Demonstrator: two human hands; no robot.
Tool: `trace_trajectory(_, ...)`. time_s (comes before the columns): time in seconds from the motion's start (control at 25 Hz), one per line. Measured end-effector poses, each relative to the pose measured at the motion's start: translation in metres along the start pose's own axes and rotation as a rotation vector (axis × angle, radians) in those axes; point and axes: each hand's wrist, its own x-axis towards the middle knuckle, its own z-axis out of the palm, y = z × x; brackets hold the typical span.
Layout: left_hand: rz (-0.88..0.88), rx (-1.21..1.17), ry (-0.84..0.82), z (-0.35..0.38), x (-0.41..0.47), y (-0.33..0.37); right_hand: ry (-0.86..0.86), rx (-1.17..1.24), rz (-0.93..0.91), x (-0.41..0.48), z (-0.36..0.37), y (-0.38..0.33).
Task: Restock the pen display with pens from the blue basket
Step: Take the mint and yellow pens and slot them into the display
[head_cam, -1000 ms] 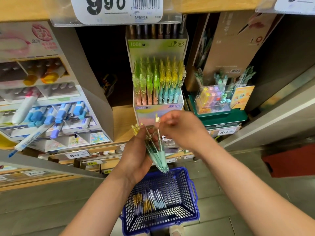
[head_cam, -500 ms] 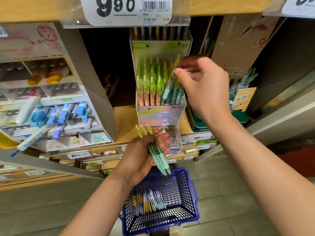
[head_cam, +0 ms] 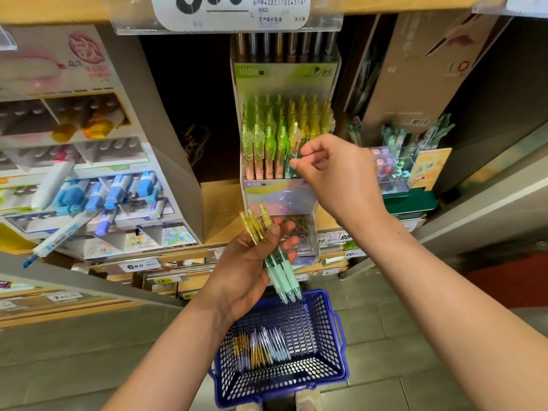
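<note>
Pen display [head_cam: 275, 200] packed, open gap beside marker stand [head_cam: 89, 173]

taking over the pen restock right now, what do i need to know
Left hand grips three yellow-topped pens.
Right hand is at the pen display's front row, fingertips by a yellow-topped pen there; whether it pinches it, I cannot tell.
Display rows look mostly filled.
Blue basket on the floor holds more pens.
Left: slot the three held pens, then the basket's.

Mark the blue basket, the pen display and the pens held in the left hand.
blue basket [head_cam: 323, 336]: head view, right mesh wall.
pen display [head_cam: 272, 200]: head view, iridescent front panel.
held pens [head_cam: 280, 272]: head view, mint grips.
</note>
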Motion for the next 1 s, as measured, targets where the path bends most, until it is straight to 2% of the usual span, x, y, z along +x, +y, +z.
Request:
trace_trajectory(0.08, 0.01, 0.001, -0.024, 0.001, -0.001, 0.001, -0.119, -0.009, 0.079, -0.012, 0.001, 0.0)
trace_trajectory(0.16, 0.015, 0.016, -0.049, 0.001, -0.002, 0.001, -0.385, 0.029, 0.188, -0.027, 0.003, -0.003)
trace_trajectory(0.24, 0.023, 0.052, -0.052, 0.001, -0.003, 0.0, -0.633, 0.168, 0.313, -0.038, 0.005, -0.008)
trace_trajectory(0.32, 0.035, 0.103, -0.044, -0.001, -0.004, -0.002, -0.68, 0.288, 0.427, -0.04, 0.006, -0.008)
trace_trajectory(0.4, 0.054, 0.189, -0.053, -0.003, -0.004, -0.004, -0.647, 0.236, 0.462, -0.039, 0.007, -0.007)
trace_trajectory(0.52, 0.061, 0.264, -0.072, -0.007, -0.003, -0.008, -0.643, 0.04, 0.394, -0.039, 0.01, -0.001)
trace_trajectory(0.68, 0.037, 0.202, -0.105, -0.008, -0.001, -0.011, -0.55, 0.206, 0.439, -0.036, 0.002, -0.001)
trace_trajectory(0.76, 0.024, 0.16, -0.064, -0.007, 0.001, -0.01, -0.411, 0.322, 0.35, -0.026, -0.01, -0.003)
trace_trajectory(0.84, 0.005, 0.116, -0.008, -0.006, 0.003, -0.008, -0.192, 0.387, 0.191, -0.012, -0.025, -0.007)
trace_trajectory(0.92, -0.017, 0.053, 0.007, -0.006, 0.003, -0.006, 0.029, 0.395, 0.081, 0.0, -0.038, -0.009)
trace_trajectory(1.0, -0.051, -0.019, -0.019, -0.006, 0.003, -0.004, 0.162, 0.324, 0.014, 0.007, -0.043, -0.009)
